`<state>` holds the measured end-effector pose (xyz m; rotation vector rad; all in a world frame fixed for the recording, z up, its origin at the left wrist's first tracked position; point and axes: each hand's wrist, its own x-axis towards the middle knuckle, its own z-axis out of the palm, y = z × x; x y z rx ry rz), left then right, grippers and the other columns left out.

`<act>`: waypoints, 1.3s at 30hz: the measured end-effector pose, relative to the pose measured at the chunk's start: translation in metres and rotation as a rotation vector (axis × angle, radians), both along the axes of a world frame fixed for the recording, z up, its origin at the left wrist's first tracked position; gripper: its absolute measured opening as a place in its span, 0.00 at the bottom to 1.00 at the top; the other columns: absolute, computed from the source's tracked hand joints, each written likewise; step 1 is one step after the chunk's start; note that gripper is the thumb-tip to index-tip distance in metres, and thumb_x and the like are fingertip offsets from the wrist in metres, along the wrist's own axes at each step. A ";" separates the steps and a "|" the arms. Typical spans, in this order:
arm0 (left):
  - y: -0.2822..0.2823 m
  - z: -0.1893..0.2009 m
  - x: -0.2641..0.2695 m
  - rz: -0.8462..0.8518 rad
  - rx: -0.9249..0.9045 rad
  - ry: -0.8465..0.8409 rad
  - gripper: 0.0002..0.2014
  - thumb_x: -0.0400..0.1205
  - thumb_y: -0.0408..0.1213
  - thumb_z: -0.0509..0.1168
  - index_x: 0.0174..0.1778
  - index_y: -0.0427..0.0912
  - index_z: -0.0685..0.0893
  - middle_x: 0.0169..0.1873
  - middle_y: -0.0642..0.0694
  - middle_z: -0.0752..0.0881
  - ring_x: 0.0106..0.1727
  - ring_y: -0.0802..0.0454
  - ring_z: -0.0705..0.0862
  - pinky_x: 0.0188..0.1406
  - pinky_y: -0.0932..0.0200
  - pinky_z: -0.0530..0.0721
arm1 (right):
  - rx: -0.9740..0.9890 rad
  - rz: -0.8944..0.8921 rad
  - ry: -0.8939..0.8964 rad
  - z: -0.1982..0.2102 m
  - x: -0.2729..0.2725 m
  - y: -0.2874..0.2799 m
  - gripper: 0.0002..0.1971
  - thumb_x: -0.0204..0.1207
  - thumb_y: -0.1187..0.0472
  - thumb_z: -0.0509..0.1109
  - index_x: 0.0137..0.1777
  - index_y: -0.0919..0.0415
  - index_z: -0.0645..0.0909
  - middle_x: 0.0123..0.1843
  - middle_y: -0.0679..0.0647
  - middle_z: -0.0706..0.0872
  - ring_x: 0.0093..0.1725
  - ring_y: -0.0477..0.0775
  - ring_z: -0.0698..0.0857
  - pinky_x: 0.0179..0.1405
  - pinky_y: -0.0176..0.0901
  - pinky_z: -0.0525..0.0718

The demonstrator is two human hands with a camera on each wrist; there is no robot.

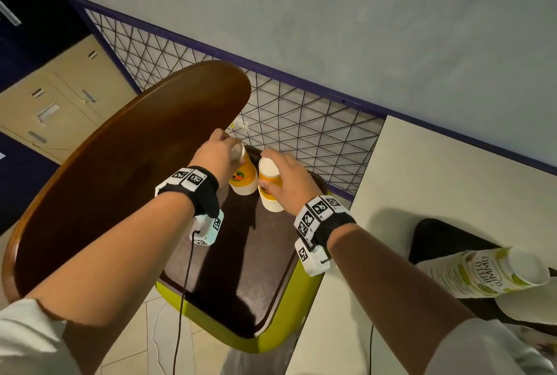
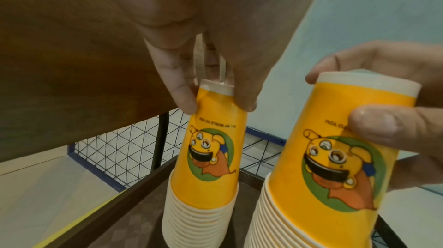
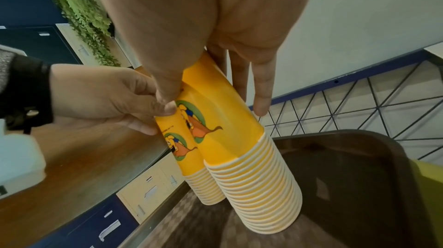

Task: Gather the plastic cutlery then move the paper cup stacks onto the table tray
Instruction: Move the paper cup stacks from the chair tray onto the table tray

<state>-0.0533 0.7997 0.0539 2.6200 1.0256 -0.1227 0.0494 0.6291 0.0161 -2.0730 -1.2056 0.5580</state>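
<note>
Two upside-down stacks of yellow paper cups with a cartoon print stand at the far end of a brown tray (image 1: 241,269). My left hand (image 1: 220,151) grips the top of the left stack (image 1: 244,175), thumb and fingers around its top cup (image 2: 210,147). Thin white plastic cutlery handles (image 2: 208,58) show between that hand's fingers and palm. My right hand (image 1: 286,175) grips the right stack (image 1: 269,184), which leans (image 3: 239,128). Both stacks' lower rims sit at the tray's surface (image 3: 359,166).
The tray lies on a lime-green seat (image 1: 271,332). A round brown wooden table (image 1: 135,163) overhangs at the left. A wire mesh fence (image 1: 301,121) runs behind. On the white table (image 1: 452,178) at right, a green-printed cup stack (image 1: 488,272) lies on a black tray (image 1: 437,239).
</note>
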 end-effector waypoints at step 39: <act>-0.067 -0.115 -0.120 0.302 -0.436 -0.351 0.35 0.67 0.51 0.80 0.68 0.60 0.73 0.59 0.51 0.80 0.59 0.53 0.83 0.60 0.46 0.86 | -0.077 -0.321 0.208 -0.084 -0.092 -0.052 0.46 0.62 0.38 0.82 0.80 0.38 0.66 0.68 0.49 0.76 0.67 0.56 0.83 0.66 0.57 0.87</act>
